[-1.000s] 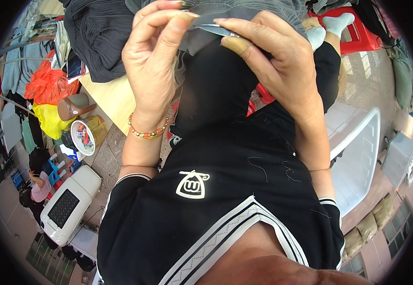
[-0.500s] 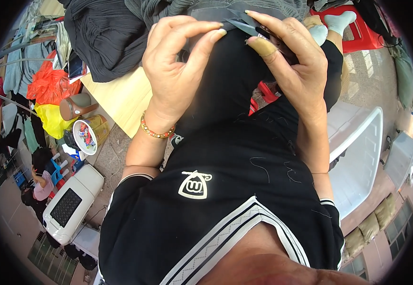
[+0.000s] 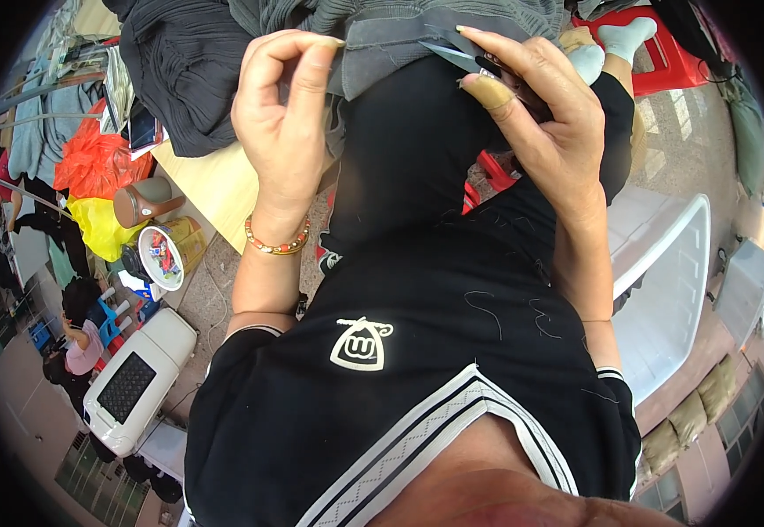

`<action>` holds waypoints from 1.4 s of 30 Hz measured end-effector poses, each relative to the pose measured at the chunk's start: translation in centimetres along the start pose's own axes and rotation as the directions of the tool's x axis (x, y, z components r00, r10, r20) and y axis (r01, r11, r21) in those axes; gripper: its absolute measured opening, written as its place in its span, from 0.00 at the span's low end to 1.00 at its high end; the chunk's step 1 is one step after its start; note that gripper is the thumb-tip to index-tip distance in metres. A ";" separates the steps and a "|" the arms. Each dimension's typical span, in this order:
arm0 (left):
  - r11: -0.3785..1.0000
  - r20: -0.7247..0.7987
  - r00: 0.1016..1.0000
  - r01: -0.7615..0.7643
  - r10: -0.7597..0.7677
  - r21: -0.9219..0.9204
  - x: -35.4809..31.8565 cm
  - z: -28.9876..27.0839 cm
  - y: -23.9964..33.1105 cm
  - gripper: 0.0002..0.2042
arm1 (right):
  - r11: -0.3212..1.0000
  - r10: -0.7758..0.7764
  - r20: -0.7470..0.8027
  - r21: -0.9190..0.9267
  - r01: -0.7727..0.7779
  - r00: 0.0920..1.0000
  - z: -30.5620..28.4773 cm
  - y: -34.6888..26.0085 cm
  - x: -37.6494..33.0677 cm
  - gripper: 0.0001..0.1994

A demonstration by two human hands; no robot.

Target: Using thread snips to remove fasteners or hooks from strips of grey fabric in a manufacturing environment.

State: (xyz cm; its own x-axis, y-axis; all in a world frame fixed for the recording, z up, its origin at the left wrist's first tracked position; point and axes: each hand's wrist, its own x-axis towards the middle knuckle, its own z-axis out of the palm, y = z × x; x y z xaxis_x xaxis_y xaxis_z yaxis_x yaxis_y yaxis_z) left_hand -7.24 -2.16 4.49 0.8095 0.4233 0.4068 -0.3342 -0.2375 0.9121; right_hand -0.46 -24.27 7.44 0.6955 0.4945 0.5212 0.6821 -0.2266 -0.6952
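Note:
My right hand [image 3: 544,105] holds small thread snips [image 3: 456,57]. Their two pointed blades stand apart and aim left, and a tan covering wraps the thumb tip. At the left, the thumb and index finger of my left hand [image 3: 285,110] are pinched together beside the edge of a flat dark grey fabric band [image 3: 382,53]. What they pinch, if anything, is too small to make out. This band belongs to a ribbed grey garment [image 3: 311,16] lying over my lap. The snip tips are over the band, apart from my left hand.
A pile of dark grey knitted garments [image 3: 184,79] lies on a pale wooden board [image 3: 202,180] at left. Beyond are a red plastic bag [image 3: 101,158], a brown mug [image 3: 140,204] and a tub [image 3: 175,255]. A clear plastic bin [image 3: 672,290] stands right, near a red stool [image 3: 689,66].
My left hand has moved left, away from the snip tips, its thumb and finger drawn closer together. More of the grey band shows between the hands. My right hand has barely moved.

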 end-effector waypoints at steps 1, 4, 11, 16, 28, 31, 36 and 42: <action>0.984 0.054 0.991 -0.129 0.123 0.122 0.2 0.0 0.2 0.03 | 1.000 0.001 0.003 0.007 -0.001 1.000 0.0 0.0 0.0 0.18; 0.917 0.241 0.945 -0.286 0.221 0.279 0.6 0.6 1.5 0.08 | 1.000 0.009 0.003 0.012 -0.009 1.000 -0.1 -0.1 -0.1 0.18; 0.909 0.225 0.929 -0.345 0.294 0.235 0.7 1.7 -0.2 0.09 | 0.995 0.072 -0.001 0.073 -0.072 0.997 0.1 -0.2 -0.4 0.18; 0.986 0.090 0.984 -0.161 0.157 0.047 0.0 2.4 -0.8 0.01 | 0.992 0.109 0.019 0.057 -0.110 0.994 0.1 -0.6 -0.4 0.19; 0.792 0.174 0.963 0.269 -0.206 -0.548 0.3 1.6 0.2 0.08 | 0.996 0.084 0.055 -0.007 -0.084 0.995 0.1 -0.8 0.5 0.18; 0.750 0.174 0.949 0.314 -0.263 -0.582 0.6 1.7 1.1 0.08 | 0.997 0.061 0.059 -0.047 -0.058 0.996 0.8 -1.3 0.6 0.20; 0.750 0.144 0.949 0.310 -0.280 -0.585 0.8 1.6 0.8 0.08 | 0.997 0.000 0.043 -0.075 0.003 0.999 1.4 -1.5 1.7 0.20; 0.884 0.085 0.991 0.127 -0.099 -0.450 1.2 0.8 -0.7 0.07 | 0.995 -0.010 0.040 -0.094 0.014 0.999 2.2 -1.5 2.2 0.18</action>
State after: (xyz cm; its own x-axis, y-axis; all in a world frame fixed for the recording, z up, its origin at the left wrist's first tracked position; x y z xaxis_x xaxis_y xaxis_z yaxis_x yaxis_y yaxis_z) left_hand -5.66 -2.21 4.26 0.8768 0.3687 0.3086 -0.4097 0.2371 0.8809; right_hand -0.40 -21.03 8.53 0.6792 0.5297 0.5081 0.7098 -0.2980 -0.6382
